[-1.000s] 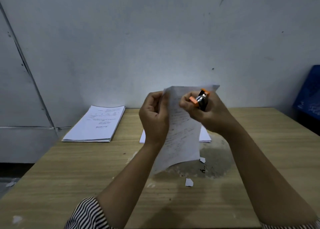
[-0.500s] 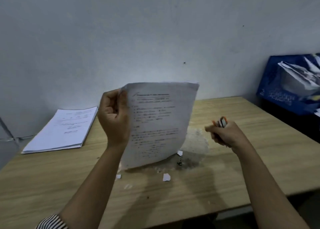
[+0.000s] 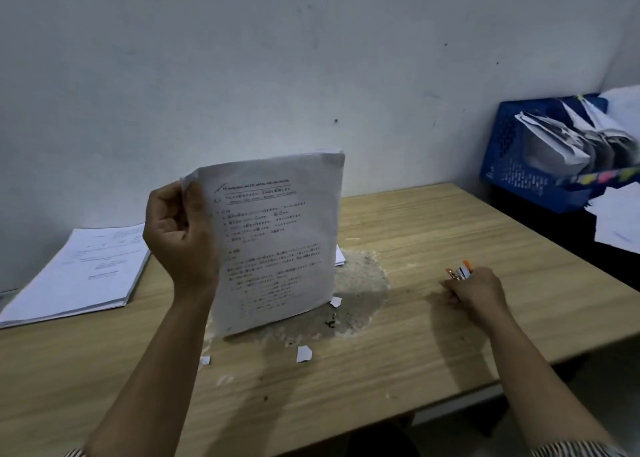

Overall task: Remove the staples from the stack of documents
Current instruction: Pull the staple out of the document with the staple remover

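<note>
My left hand (image 3: 180, 238) grips the top left corner of a printed document (image 3: 277, 242) and holds it upright above the wooden table (image 3: 450, 235). Low on the table at the right, my right hand (image 3: 476, 292) holds an orange and black staple remover (image 3: 460, 272). A thick stack of white documents (image 3: 79, 269) lies at the table's left. The edge of another paper pile (image 3: 340, 255) shows from behind the held document. A loose staple (image 3: 331, 324) lies on the worn patch of the table.
Small torn paper scraps (image 3: 304, 353) lie on the table's worn grey patch (image 3: 360, 294). A blue plastic basket (image 3: 519, 165) full of crumpled papers stands off the table's right side. The grey wall (image 3: 311, 58) runs close behind the table.
My right hand pulled the staple remover away from the document's top corner and dropped to the table at the right. My left hand kept the document up. The view turned right.
</note>
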